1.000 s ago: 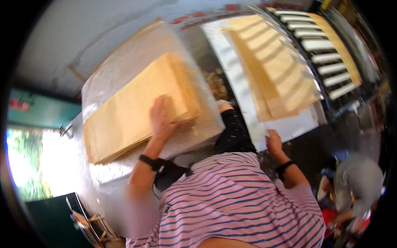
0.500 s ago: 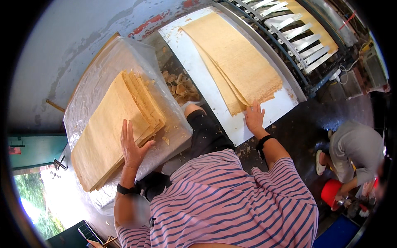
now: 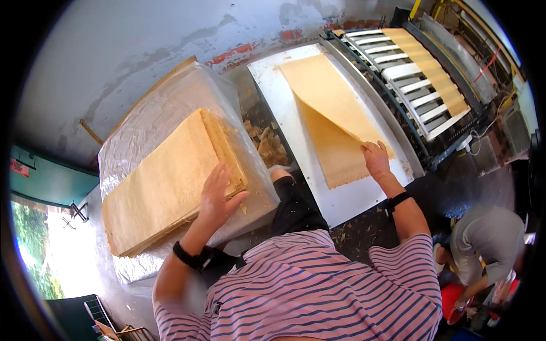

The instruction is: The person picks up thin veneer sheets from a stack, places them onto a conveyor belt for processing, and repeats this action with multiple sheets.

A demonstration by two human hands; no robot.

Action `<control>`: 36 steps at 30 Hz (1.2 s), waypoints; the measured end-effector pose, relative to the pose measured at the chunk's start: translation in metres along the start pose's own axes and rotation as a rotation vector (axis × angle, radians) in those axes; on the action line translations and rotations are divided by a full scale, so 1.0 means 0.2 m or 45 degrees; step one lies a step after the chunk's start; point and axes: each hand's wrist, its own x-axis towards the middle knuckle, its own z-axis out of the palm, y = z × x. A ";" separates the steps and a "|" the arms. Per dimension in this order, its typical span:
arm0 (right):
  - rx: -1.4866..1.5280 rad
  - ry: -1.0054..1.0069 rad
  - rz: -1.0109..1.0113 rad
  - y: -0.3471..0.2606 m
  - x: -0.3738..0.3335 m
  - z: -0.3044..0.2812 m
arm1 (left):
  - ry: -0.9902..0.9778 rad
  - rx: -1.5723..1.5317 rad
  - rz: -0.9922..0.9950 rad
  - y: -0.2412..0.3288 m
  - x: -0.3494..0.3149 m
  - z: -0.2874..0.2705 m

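— Where are your hands now?

— My left hand (image 3: 218, 196) lies flat on the near corner of the veneer stack (image 3: 170, 184), left of centre, fingers spread apart and the thumb out over the stack's edge. Half a second ago it sat on the same corner, so it has hardly shifted.

— And the right?

— My right hand (image 3: 376, 159) is right of centre, fingers pinched together on the edge of the top sheet (image 3: 327, 91) on the white table (image 3: 341, 202). Before, that hand pressed flat on sheets that lay flat; now the sheet's near edge is lifted and curls over the one beneath.

— What lies around you?

— The stack rests on a plastic-wrapped pallet (image 3: 153, 113). A slatted conveyor (image 3: 409, 74) in the upper right carries another sheet. Wood scraps (image 3: 264, 142) lie between pallet and table. Another person (image 3: 483, 238) crouches at lower right.
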 end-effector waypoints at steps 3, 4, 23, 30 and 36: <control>0.117 0.019 -0.248 -0.12 0.15 -0.30 | 0.029 -0.015 0.264 0.09 0.16 0.11; 0.163 0.002 -0.364 -0.20 0.17 -0.41 | 0.001 -0.044 0.280 0.15 0.22 0.13; 0.539 0.265 -0.836 -0.94 0.09 -1.32 | 0.329 -1.739 -0.134 0.21 0.51 -0.27; 0.880 -0.174 -0.382 -0.97 0.13 -0.68 | 0.883 -2.209 0.001 -0.91 -0.01 -0.93; 0.982 -0.384 -0.277 -1.04 0.22 -0.47 | 1.490 -2.123 -0.444 -1.43 -0.80 -1.05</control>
